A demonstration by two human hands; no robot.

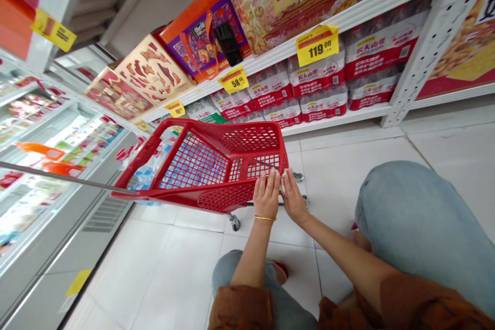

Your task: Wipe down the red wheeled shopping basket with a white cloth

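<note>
A red plastic shopping cart [216, 197] stands in front of me on small casters. My left hand [266, 198] lies flat against the near corner of its basket, fingers stretched out and close together. A thin yellow bracelet [265, 218] circles that wrist. Beside it, touching or nearly touching, my right hand [294, 202] rests at the same corner with its fingers bent forward. Under the right fingers shows a small whitish wad [284, 180], like tissue or cloth; its exact kind is unclear.
White shelving [348, 15] holds gift boxes and red-wrapped water bottle packs [323, 108] behind the cart. On the left runs a refrigerated display case [77, 232]. Bottled water [145, 175] stands behind the cart's far end. My bent knee [410, 216] is at right over white floor tiles [154, 273].
</note>
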